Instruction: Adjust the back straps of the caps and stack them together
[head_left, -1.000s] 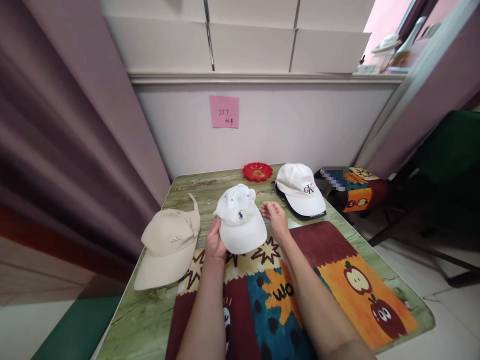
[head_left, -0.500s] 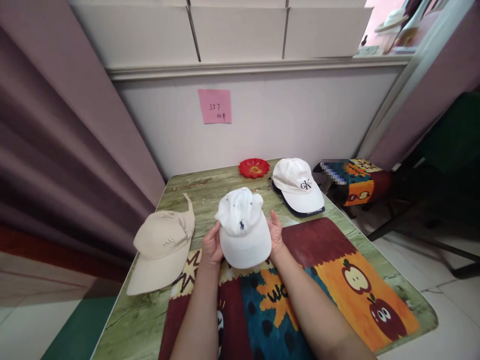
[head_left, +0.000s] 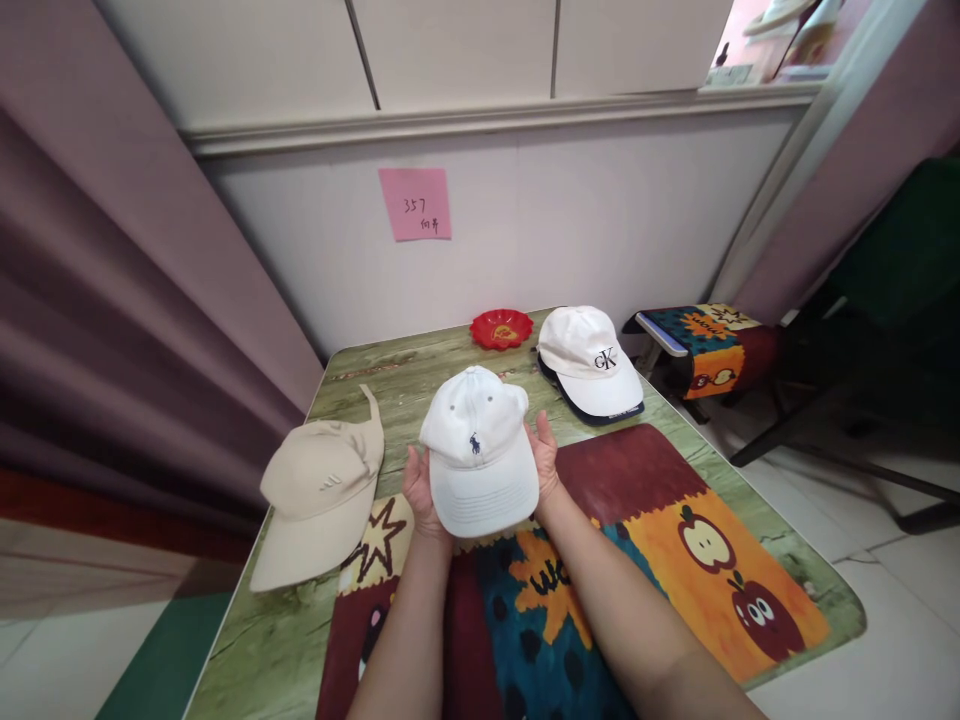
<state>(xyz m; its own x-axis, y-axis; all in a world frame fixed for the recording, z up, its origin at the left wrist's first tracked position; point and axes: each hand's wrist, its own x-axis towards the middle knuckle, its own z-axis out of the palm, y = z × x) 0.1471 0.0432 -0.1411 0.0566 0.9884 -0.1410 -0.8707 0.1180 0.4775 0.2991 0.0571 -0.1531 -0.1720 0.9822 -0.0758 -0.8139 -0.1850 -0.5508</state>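
Observation:
A white cap (head_left: 480, 445) with a small dark blue logo is held between my two hands, its brim toward me. My left hand (head_left: 421, 490) grips its left side, with most fingers behind the cap. On its right side my right hand (head_left: 545, 455) holds on, thumb raised and other fingers partly hidden. To the left lies a beige cap (head_left: 319, 490) with its strap pointing back. At the back right a white cap with black letters (head_left: 589, 360) rests on top of a dark cap (head_left: 570, 398).
A red scalloped dish (head_left: 502, 329) stands at the table's back edge by the wall. A colourful mat (head_left: 637, 480) covers the front of the wood-patterned table (head_left: 259, 640). Beyond the right edge is a stool with a patterned cover (head_left: 705, 345).
The white cap in my hands looks fuller and rounder, and its crown is less crumpled. The whole view has shifted slightly. The other caps stay in their places.

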